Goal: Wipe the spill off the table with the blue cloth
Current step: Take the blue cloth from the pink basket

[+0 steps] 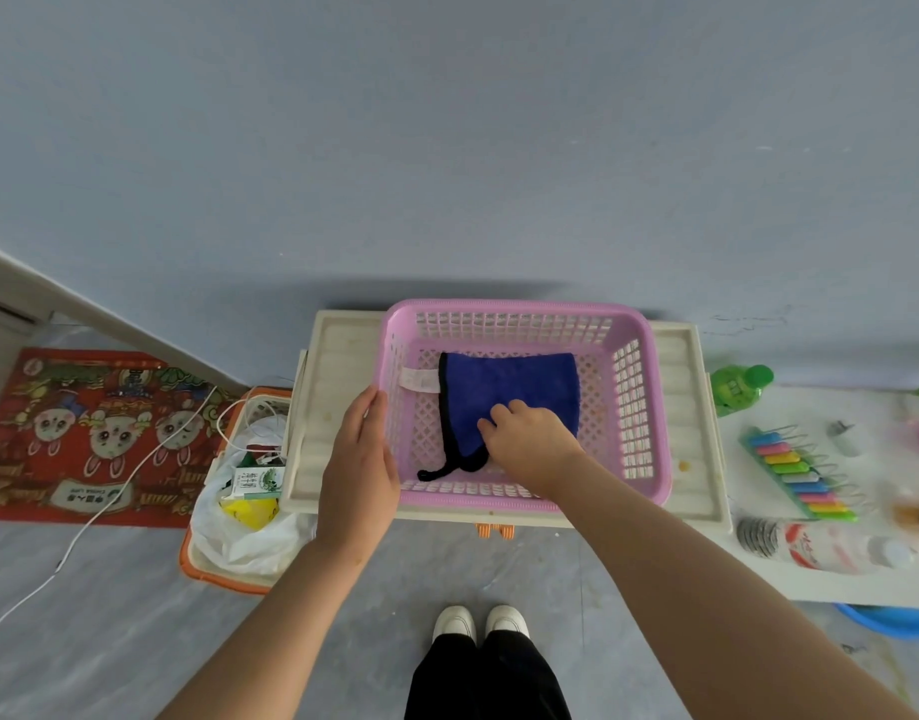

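A blue cloth with a black edge and a white label lies flat inside a pink plastic basket. The basket stands on a small cream table. My right hand reaches into the basket and pinches the cloth's near corner. My left hand rests with straight fingers against the basket's left rim. A small yellowish spot shows on the table to the right of the basket.
An orange bin with a white bag, a carton and cables stands left of the table. A white shelf to the right carries a green bottle, coloured clips and a lying bottle. A red mat lies at the far left.
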The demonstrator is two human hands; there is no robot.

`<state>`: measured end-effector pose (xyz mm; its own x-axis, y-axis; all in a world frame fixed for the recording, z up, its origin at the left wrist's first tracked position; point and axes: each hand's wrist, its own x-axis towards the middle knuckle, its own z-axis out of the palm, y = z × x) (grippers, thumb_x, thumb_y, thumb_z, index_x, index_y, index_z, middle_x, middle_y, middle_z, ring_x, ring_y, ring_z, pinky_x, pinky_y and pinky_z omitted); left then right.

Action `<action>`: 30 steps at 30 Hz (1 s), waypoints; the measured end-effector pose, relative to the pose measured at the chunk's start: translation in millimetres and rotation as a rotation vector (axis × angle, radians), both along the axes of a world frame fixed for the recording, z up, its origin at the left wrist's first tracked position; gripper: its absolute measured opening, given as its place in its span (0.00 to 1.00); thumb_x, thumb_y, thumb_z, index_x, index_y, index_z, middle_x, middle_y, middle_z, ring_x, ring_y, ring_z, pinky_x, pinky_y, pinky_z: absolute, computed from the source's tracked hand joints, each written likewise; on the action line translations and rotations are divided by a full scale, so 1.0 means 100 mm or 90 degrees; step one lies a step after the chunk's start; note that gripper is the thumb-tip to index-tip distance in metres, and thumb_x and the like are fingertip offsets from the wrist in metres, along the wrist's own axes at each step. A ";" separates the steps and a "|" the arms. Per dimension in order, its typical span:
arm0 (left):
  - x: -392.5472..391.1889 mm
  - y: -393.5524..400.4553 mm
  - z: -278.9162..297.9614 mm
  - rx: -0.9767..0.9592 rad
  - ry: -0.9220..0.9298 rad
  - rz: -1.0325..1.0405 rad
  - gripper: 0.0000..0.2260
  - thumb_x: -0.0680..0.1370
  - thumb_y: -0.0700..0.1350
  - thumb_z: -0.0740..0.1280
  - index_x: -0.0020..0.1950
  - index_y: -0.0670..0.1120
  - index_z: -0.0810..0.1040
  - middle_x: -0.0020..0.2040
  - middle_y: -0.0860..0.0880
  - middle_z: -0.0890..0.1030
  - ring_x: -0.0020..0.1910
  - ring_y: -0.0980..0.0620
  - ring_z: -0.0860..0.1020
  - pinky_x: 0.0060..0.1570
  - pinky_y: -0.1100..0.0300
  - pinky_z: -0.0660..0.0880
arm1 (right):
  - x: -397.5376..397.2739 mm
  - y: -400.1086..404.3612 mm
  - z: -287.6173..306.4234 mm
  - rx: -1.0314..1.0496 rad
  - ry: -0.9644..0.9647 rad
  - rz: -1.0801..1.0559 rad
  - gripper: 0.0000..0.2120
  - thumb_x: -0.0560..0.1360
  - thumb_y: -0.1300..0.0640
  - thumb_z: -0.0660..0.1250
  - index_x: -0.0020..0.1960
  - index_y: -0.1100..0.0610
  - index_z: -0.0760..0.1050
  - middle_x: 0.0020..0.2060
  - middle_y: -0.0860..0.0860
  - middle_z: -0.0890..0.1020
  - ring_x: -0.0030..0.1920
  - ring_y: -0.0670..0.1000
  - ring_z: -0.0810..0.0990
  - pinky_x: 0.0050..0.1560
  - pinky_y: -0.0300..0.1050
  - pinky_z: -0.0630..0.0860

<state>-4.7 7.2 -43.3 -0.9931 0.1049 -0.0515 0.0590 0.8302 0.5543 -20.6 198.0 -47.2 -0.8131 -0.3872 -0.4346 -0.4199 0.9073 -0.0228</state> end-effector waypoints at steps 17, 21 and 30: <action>0.00 -0.01 0.00 0.013 -0.001 0.004 0.23 0.78 0.33 0.58 0.73 0.41 0.62 0.75 0.48 0.61 0.68 0.48 0.71 0.60 0.51 0.76 | -0.09 0.02 0.00 -0.113 -0.009 -0.141 0.13 0.76 0.62 0.60 0.60 0.58 0.65 0.50 0.57 0.76 0.42 0.56 0.75 0.34 0.48 0.66; 0.00 0.00 0.01 0.005 -0.003 -0.003 0.23 0.78 0.33 0.58 0.73 0.41 0.62 0.75 0.48 0.61 0.68 0.48 0.71 0.59 0.52 0.77 | -0.10 0.07 0.02 -0.184 -0.035 -0.174 0.14 0.77 0.62 0.58 0.62 0.56 0.71 0.55 0.54 0.76 0.53 0.57 0.76 0.45 0.50 0.74; -0.01 -0.01 0.04 -0.012 -0.024 -0.012 0.23 0.78 0.34 0.57 0.73 0.41 0.61 0.75 0.48 0.59 0.66 0.48 0.72 0.56 0.55 0.77 | -0.01 0.24 0.24 -0.428 -0.068 -0.370 0.16 0.78 0.64 0.57 0.63 0.57 0.73 0.59 0.55 0.79 0.58 0.57 0.77 0.59 0.48 0.71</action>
